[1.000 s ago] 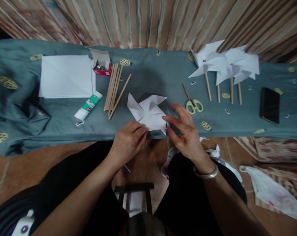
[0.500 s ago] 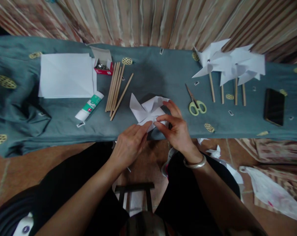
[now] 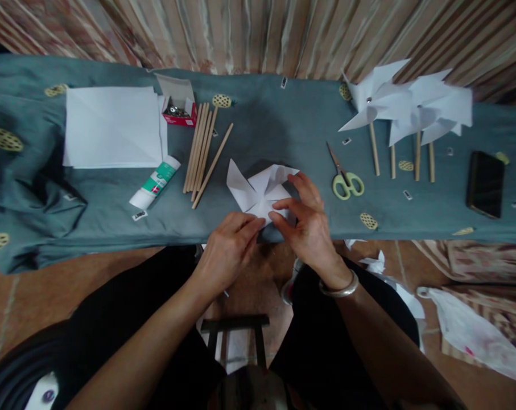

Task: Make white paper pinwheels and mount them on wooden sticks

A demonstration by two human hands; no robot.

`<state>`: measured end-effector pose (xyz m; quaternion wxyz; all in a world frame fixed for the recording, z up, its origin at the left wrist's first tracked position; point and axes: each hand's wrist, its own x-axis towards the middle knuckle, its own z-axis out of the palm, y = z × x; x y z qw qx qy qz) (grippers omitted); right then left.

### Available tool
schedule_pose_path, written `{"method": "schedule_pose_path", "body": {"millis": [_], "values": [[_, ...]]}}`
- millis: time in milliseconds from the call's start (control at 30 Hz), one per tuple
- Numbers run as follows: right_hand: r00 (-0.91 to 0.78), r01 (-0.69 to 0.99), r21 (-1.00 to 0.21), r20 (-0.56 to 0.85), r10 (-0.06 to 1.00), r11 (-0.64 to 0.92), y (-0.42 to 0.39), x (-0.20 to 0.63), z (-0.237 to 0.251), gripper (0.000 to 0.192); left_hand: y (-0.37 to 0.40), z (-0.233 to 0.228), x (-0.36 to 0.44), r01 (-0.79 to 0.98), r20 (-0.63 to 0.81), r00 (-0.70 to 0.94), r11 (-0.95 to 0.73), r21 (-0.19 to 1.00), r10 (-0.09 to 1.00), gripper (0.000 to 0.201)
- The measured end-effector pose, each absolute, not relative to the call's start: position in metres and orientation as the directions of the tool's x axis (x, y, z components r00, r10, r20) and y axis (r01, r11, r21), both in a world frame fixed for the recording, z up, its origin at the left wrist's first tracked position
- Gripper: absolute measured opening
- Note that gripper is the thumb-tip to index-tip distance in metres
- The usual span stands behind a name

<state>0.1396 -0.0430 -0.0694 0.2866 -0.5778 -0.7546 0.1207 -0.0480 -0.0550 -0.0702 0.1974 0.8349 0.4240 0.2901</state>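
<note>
A striped curtain (image 3: 258,28) in browns hangs behind the counter (image 3: 283,114), draped in grey-blue cloth. Below, a reddish tiled floor (image 3: 112,267) lies in dim light.

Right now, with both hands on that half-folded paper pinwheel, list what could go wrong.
1. The paper pinwheel lies at the near edge of the cloth-covered table; a nudge from the left hand or right hand could push it off onto the floor.
2. Its folded flaps look unpinned, so letting go may let them spring open.
3. The scissors lie beside the right hand; a sideways sweep might knock them.
</note>
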Motion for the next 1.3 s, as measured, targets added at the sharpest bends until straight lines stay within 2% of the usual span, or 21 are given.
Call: {"method": "schedule_pose_path", "body": {"millis": [367,633,967,1100,1300], "values": [[-0.218,0.813,-0.460,0.330,0.919,0.358,-0.045,0.134,-0.066,0.016,-0.055,-0.071,-0.049,0.600,0.316,0.473,-0.563,0.568,0.823,0.023],[-0.322,0.814,-0.375,0.346,0.881,0.444,-0.044,0.132,-0.069,0.029,-0.052,-0.068,-0.048,0.589,0.278,0.489,-0.548,0.595,0.827,0.025],[-0.342,0.834,-0.346,0.289,0.894,0.430,-0.043,0.129,-0.068,0.040,-0.052,-0.067,-0.049,0.599,0.267,0.491,-0.544,0.587,0.829,0.024],[-0.341,0.844,-0.340,0.256,0.904,0.415,-0.044,0.127,-0.067,0.039,-0.052,-0.068,-0.049,0.594,0.256,0.484,-0.529,0.606,0.837,0.025],[-0.352,0.874,-0.250,0.263,0.898,0.416,-0.046,0.123,-0.070,0.038,-0.052,-0.065,-0.049,0.564,0.262,0.465,-0.511,0.648,0.846,0.025]]}}
